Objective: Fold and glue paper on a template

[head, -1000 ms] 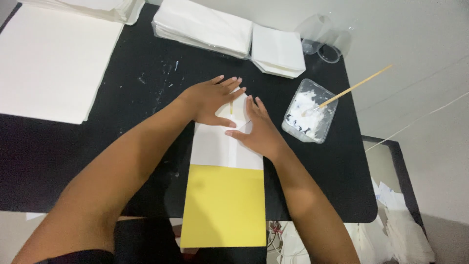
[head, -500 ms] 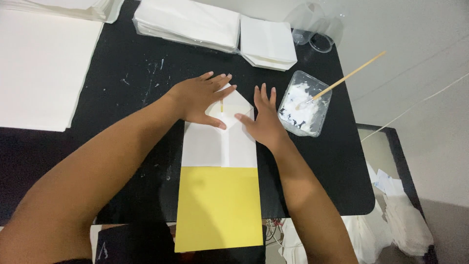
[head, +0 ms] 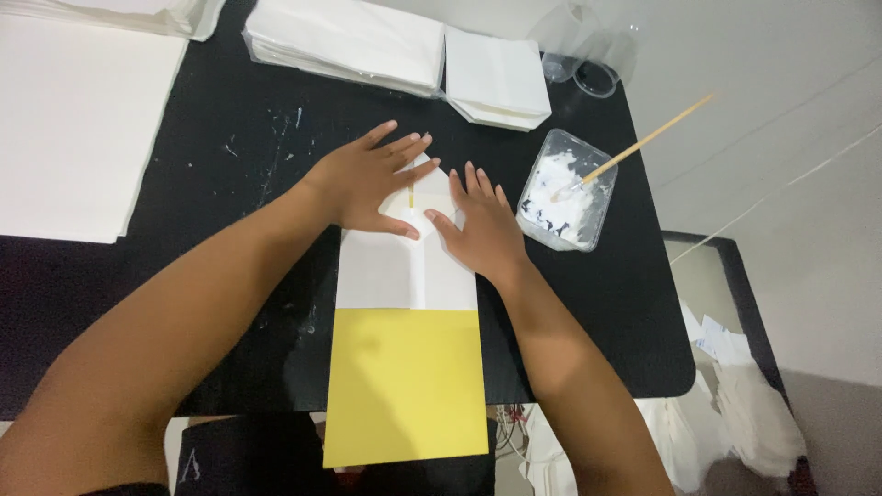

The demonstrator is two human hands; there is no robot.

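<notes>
Both hands, left hand (head: 367, 184) and right hand (head: 480, 230), have spread wider, grip open, flat on the folded paper (head: 404, 276).

Head-worn camera, one view, looking steeply down from above the black worktop (head: 230, 147).

The lens sits above the person's own forearms, which enter from the bottom edge at 6 and 7 o'clock and run up toward the centre; the hands lie near mid-frame, close to the camera. It faces forward and down, so the worktop's far edge lies toward 12 o'clock and its near edge at the bottom. At 3 to 5 o'clock the view runs past the worktop's rounded corner to the pale floor (head: 790, 184). No second view overlaps it.
</notes>
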